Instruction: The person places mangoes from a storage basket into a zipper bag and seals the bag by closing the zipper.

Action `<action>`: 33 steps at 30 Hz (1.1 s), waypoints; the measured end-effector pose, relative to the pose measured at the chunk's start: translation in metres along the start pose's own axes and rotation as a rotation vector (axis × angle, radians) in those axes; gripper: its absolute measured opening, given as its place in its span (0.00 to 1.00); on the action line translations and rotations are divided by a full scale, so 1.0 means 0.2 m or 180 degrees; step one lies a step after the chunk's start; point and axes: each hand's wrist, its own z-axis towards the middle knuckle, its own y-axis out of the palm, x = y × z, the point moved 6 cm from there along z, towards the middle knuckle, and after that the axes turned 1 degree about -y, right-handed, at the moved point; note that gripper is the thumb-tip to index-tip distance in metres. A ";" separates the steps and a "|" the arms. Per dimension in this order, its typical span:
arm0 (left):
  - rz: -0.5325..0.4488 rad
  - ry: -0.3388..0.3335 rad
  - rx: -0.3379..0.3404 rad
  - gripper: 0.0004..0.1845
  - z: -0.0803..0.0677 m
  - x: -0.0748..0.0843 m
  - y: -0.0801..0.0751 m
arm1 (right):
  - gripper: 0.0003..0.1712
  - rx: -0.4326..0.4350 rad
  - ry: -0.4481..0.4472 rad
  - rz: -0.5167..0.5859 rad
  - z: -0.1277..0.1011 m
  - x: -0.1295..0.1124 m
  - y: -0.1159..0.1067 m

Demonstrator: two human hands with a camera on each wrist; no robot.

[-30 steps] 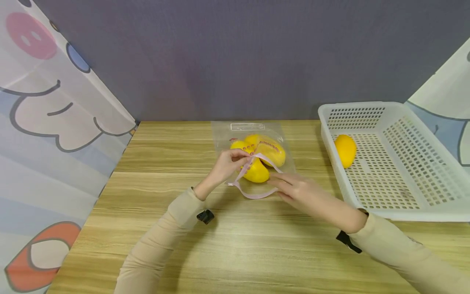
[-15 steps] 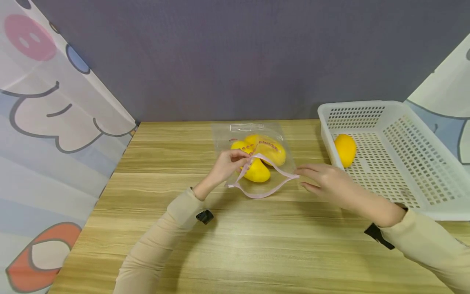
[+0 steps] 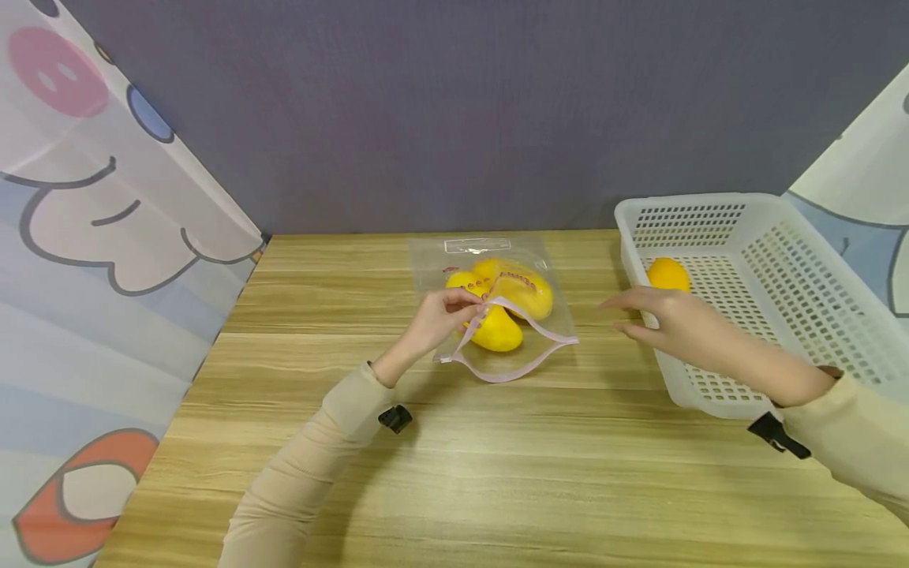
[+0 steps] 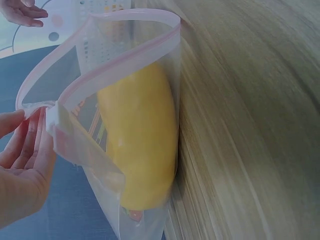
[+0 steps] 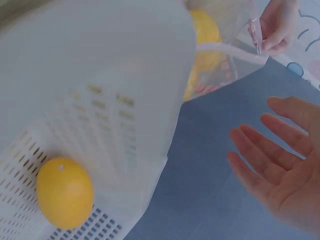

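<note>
A clear zip bag (image 3: 508, 373) with a pink-edged mouth lies on the table, its mouth spread wide. Several yellow mangoes (image 3: 497, 331) are inside it. My left hand (image 3: 443, 319) pinches the upper edge of the mouth; in the left wrist view, the thumb and fingers of that left hand (image 4: 25, 160) grip the rim near a white slider (image 4: 56, 119). My right hand (image 3: 675, 319) holds nothing, fingers relaxed, over the left wall of a white basket (image 3: 717, 406). One more mango (image 5: 65, 194) lies in the basket, partly behind the right hand in the head view.
The wooden table (image 3: 497, 473) runs up to a grey panel (image 3: 440, 118) at the back. A cartoon-print curtain (image 3: 106, 237) hangs at the left, with more of it at the right behind the basket.
My right hand has drawn out of the bag's mouth and moved right to the basket's left wall, empty. The mouth's right corner now shows. My left hand stays at the rim.
</note>
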 end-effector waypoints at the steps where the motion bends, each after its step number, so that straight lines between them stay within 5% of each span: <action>1: 0.0001 0.0003 -0.0003 0.09 0.00 0.00 0.00 | 0.17 -0.0021 0.0053 -0.0004 0.00 0.01 -0.01; 13: 0.0050 0.0015 -0.0025 0.09 0.00 0.00 -0.01 | 0.16 -0.0323 0.0658 0.0071 -0.01 0.23 -0.06; 22: 0.0040 -0.0039 -0.0020 0.09 -0.01 -0.01 -0.01 | 0.13 -0.0417 0.0800 0.0167 0.00 0.41 -0.03; 33: 0.0070 -0.0076 -0.0039 0.09 -0.01 -0.02 -0.02 | 0.18 -0.0839 0.1266 0.0246 0.00 0.60 0.03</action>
